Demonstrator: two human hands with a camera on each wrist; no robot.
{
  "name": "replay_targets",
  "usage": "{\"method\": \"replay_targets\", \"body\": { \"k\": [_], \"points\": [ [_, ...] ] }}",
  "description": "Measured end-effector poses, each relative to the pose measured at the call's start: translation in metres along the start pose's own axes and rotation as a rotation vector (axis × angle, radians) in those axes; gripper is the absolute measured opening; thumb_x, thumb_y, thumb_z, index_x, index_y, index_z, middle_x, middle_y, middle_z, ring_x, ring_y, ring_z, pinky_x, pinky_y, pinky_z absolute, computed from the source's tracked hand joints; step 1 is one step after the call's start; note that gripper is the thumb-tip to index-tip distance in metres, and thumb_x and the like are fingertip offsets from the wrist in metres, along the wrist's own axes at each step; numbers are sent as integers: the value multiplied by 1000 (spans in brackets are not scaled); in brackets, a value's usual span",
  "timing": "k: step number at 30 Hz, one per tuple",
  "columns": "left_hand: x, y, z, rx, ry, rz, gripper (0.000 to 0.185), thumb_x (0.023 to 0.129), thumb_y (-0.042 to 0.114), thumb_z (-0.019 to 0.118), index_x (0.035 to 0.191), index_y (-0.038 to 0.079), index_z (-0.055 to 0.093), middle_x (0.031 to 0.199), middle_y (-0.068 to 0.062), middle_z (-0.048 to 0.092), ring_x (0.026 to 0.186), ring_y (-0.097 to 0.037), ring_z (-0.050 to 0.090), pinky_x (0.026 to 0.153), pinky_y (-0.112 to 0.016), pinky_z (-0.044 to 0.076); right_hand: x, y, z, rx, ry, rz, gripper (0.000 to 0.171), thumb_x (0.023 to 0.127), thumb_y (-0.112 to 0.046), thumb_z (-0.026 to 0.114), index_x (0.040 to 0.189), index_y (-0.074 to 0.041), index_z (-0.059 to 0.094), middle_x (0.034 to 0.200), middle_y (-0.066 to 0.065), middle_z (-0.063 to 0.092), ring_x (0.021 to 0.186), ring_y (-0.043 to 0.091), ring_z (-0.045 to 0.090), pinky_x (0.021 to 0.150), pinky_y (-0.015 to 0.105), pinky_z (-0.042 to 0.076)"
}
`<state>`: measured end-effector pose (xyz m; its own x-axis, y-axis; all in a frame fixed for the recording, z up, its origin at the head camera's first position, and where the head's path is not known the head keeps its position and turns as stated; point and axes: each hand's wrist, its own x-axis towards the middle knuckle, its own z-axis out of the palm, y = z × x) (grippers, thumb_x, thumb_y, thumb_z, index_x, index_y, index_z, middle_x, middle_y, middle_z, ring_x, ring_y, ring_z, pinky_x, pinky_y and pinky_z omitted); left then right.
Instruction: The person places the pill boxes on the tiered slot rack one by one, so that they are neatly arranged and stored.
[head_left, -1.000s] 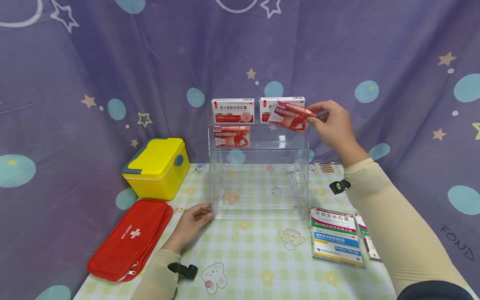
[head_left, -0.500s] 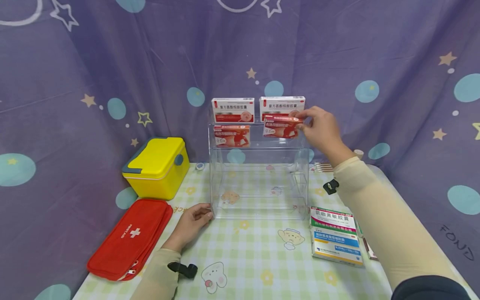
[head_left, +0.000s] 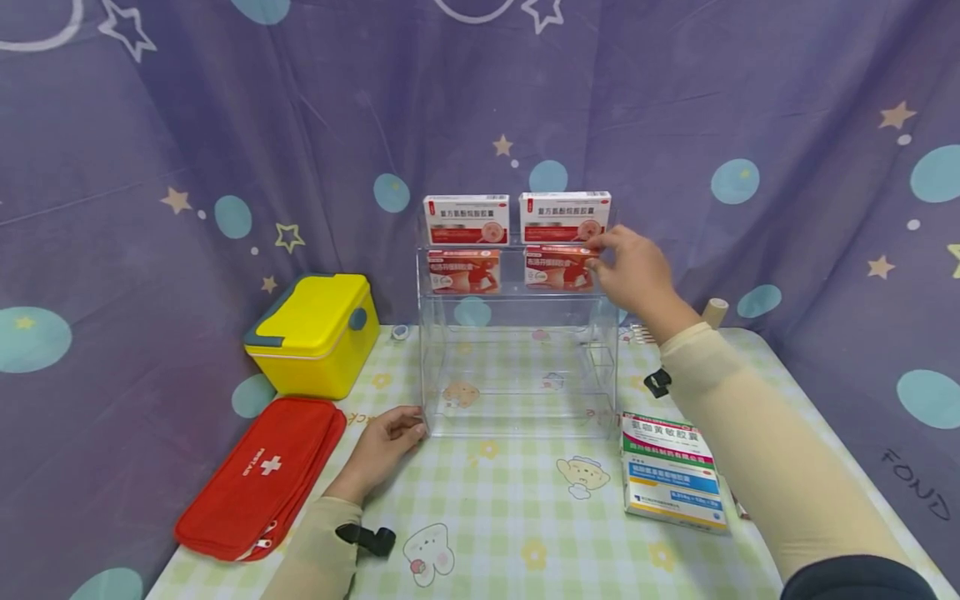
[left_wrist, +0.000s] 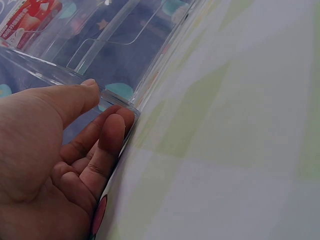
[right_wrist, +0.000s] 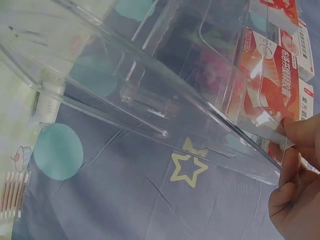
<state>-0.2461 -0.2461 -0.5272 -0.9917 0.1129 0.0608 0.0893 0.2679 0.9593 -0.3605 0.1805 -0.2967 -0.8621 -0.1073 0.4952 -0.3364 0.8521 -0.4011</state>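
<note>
A clear acrylic display stand (head_left: 517, 417) with stepped tiers stands on the table. My right hand (head_left: 637, 271) pinches the right end of a red medicine box (head_left: 555, 268) on the second tier; that box (right_wrist: 262, 75) also shows in the right wrist view behind the clear lip. Another red medicine box (head_left: 463, 272) sits left of it on the same tier. Two white-and-red medicine boxes, one left (head_left: 467, 220) and one right (head_left: 562, 217), occupy the top tier. My left hand (head_left: 384, 446) holds the stand's lower left corner, thumb and curled fingers (left_wrist: 112, 132) about its edge.
A yellow case (head_left: 315, 333) and a red first-aid pouch (head_left: 262, 479) lie left of the stand. At right are stacked medicine boxes (head_left: 671, 475), partly under my forearm, a pale roll (head_left: 715, 312) and cotton swabs (right_wrist: 14, 195). A patterned curtain (head_left: 337, 125) hangs behind.
My right hand has brought the red medicine box left and down from in front of the top-right box into the second tier, turning it level. My left hand stays at the corner.
</note>
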Motion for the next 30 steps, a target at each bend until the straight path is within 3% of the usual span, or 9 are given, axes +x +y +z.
{"method": "replay_targets", "body": {
  "k": [10,25,30],
  "points": [
    [0,0,1,1,-4,9,36,101,7,70,135,-4,64,110,-20,71,97,-31,70,78,-29,60,-5,-3,4,-41,17,-17,33,99,-18,70,132,-12,72,115,6,60,93,28,57,82,51,49],
    [0,-1,1,16,4,3,34,101,5,69,134,-2,65,106,-15,72,92,-24,70,76,-27,60,-9,-4,2,-5,26,-5,33,100,-19,71,133,-13,72,122,7,62,95,28,57,83,50,48],
    [0,0,1,21,13,6,34,101,5,70,134,-2,65,106,-16,72,92,-26,70,76,-27,60,-15,-4,-2,37,77,-22,35,99,-18,74,132,-11,72,123,7,61,94,29,59,82,48,49]
  ]
}}
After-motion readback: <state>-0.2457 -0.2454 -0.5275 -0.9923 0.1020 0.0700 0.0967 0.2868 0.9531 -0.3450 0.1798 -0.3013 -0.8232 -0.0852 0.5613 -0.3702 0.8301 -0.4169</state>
